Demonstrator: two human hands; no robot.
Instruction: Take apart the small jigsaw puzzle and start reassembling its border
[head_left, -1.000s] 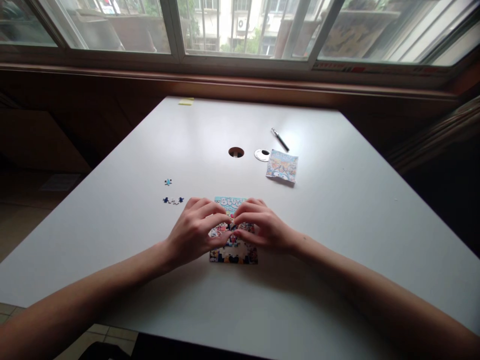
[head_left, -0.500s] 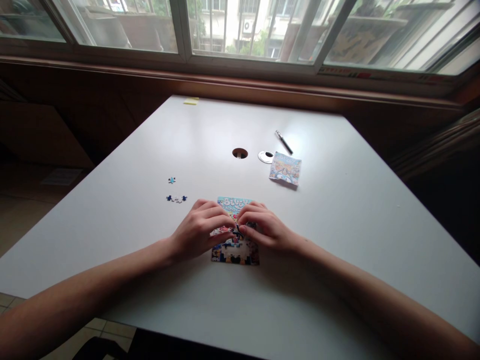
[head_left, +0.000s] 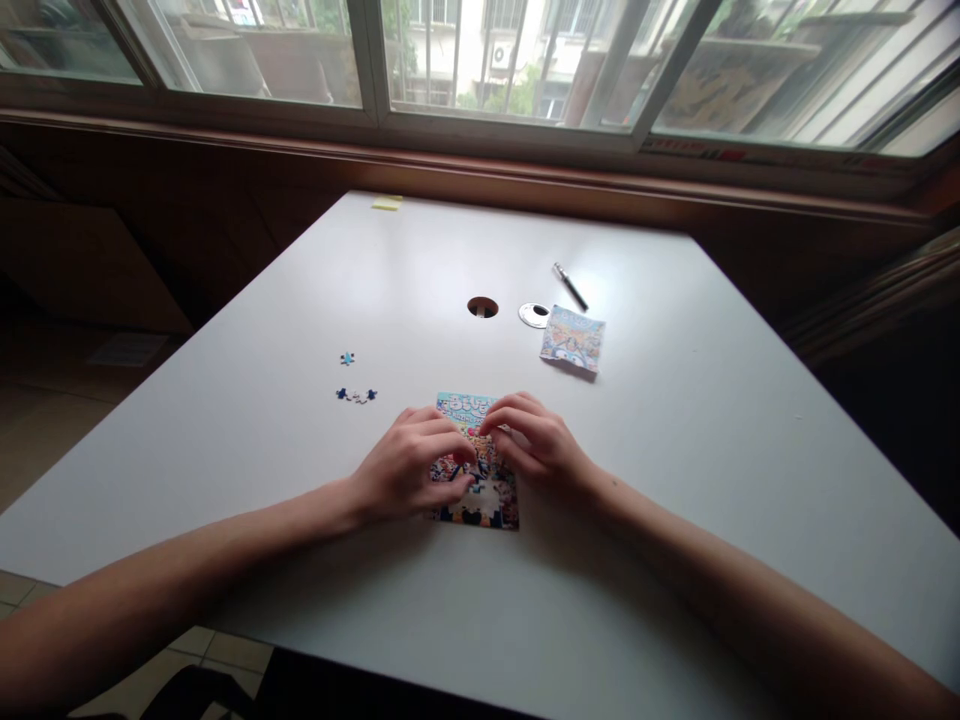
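Observation:
A small colourful jigsaw puzzle (head_left: pixel 480 500) lies flat on the white table (head_left: pixel 675 450) just in front of me, with a white gap in its lower middle. My left hand (head_left: pixel 409 470) rests on the puzzle's left side, fingers curled and pressed together over its centre. My right hand (head_left: pixel 536 445) covers the upper right part, fingertips bent down onto the pieces and meeting the left fingers. Whether a loose piece sits under the fingertips is hidden. Loose blue pieces (head_left: pixel 357 395) lie to the left, and a single one (head_left: pixel 347 358) further back.
A small picture card (head_left: pixel 571 338) lies back right of the puzzle, beside a white disc (head_left: pixel 534 314) and a dark pen (head_left: pixel 571 286). A round cable hole (head_left: pixel 482 306) opens mid-table. A yellow note (head_left: pixel 386 203) sits at the far edge below the window.
My right hand's fingers have lifted slightly toward the puzzle's top, and my left fingers have slid down toward its centre. The view has shifted a little to the left.

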